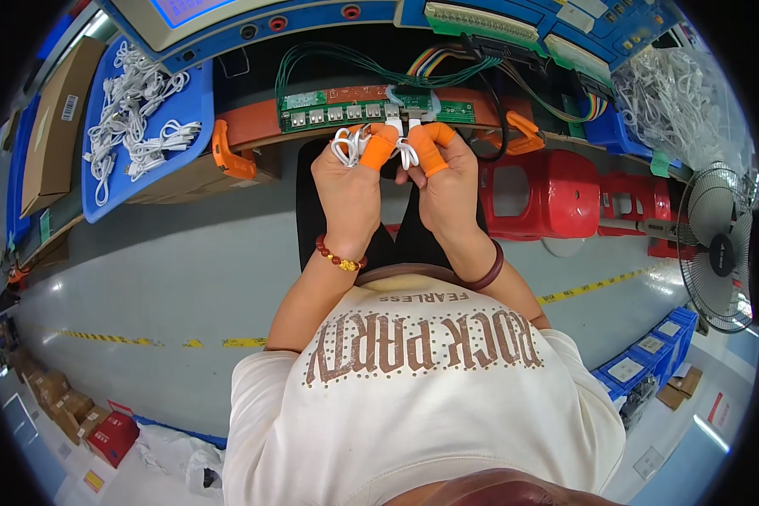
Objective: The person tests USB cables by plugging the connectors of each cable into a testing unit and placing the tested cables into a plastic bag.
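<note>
My left hand [351,185], with orange finger covers, pinches a white USB cable [346,149] whose plug [394,123] meets the socket row of a green circuit board [358,113]. Beside it, my right hand [449,173], also in orange finger covers, is closed on a second white cable plug [414,121] at the same board edge. A loop of white cable [406,153] hangs between the hands. Fingers hide part of both plugs, so how deep they sit cannot be seen. Green wires [312,59] run from the board to the blue tester [287,21] behind.
A blue tray [156,179] of white cables lies to the left, beside a cardboard box [59,126]. Orange clamps [232,152] grip the bench edge. More bagged cables [662,93] are at right, above a fan [718,249] and red stools [557,194].
</note>
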Action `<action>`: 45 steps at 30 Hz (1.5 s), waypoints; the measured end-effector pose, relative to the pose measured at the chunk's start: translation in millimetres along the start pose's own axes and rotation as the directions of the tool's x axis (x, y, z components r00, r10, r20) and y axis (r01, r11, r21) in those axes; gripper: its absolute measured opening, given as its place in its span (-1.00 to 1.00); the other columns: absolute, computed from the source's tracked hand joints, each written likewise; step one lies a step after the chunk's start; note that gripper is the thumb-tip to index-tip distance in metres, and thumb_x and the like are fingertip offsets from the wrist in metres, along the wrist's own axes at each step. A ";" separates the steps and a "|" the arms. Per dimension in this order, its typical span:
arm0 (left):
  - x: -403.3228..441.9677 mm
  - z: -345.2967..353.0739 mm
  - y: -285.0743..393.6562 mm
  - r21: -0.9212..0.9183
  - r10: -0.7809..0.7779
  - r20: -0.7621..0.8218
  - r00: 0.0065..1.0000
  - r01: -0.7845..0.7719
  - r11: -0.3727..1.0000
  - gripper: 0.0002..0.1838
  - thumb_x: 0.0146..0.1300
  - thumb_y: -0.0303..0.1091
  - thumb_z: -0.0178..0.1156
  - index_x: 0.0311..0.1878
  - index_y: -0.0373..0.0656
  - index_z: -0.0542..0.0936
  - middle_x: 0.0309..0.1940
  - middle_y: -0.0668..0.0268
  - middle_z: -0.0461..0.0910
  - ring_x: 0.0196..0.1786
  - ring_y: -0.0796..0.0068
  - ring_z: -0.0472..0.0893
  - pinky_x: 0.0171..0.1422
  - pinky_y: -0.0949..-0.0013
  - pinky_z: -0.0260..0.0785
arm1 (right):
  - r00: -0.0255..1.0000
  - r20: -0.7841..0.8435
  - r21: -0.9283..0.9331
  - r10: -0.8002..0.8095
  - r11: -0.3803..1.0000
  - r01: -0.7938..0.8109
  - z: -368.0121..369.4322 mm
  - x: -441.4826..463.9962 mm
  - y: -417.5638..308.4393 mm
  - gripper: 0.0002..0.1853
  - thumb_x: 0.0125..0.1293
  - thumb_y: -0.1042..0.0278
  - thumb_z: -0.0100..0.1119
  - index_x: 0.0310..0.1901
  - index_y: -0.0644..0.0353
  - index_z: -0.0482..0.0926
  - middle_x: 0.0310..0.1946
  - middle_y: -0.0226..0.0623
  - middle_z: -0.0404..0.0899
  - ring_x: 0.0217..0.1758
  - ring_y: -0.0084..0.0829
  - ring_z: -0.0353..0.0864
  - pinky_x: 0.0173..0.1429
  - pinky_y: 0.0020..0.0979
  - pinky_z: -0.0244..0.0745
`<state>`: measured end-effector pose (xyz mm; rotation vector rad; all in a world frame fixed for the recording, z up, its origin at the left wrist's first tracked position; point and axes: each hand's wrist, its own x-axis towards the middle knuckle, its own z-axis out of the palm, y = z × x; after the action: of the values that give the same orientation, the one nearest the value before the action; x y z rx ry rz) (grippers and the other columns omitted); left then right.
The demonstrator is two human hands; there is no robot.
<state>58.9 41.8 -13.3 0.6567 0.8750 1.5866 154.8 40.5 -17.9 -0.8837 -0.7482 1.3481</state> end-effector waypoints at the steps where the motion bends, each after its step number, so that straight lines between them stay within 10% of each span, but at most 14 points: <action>1: -1.4 -1.1 -1.7 -0.001 0.009 0.002 1.000 -0.009 1.000 -0.95 0.16 -0.52 0.20 -0.33 -0.31 0.59 -0.47 0.38 0.57 -0.47 0.66 0.47 -0.50 0.56 0.29 | 1.000 0.008 0.001 -0.006 1.000 0.006 -0.1 -1.4 -0.5 -0.89 0.31 0.42 0.07 -0.27 0.29 0.50 -0.54 -0.43 0.45 -0.65 -0.70 0.22 -0.49 -0.59 0.33; 35: 1.9 -7.1 17.0 0.111 -0.234 0.151 0.960 0.219 0.969 -0.86 0.18 -0.40 0.22 -0.27 -0.27 0.57 -0.46 0.42 0.52 -0.48 0.72 0.42 -0.46 0.63 0.22 | 0.993 -0.112 -0.182 0.027 0.982 -0.047 5.9 -0.3 0.4 -0.79 0.28 0.26 0.15 -0.35 0.25 0.55 -0.62 -0.50 0.42 -0.67 -0.74 0.27 -0.61 -0.65 0.17; 45: -21.2 -3.0 15.3 0.158 -0.101 0.131 0.986 0.080 0.984 -0.93 0.16 -0.45 0.17 -0.38 -0.25 0.54 -0.47 0.45 0.51 -0.40 0.70 0.43 -0.33 0.53 0.27 | 0.999 -0.046 -0.332 -0.025 0.943 0.008 -1.6 -22.9 2.0 -0.90 0.29 0.37 0.07 -0.35 0.18 0.49 -0.56 -0.53 0.43 -0.58 -0.71 0.33 -0.54 -0.62 0.27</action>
<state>51.9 19.4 -1.3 0.8143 0.9153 1.3850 153.1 17.6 -19.5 -1.1702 -0.9596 1.1980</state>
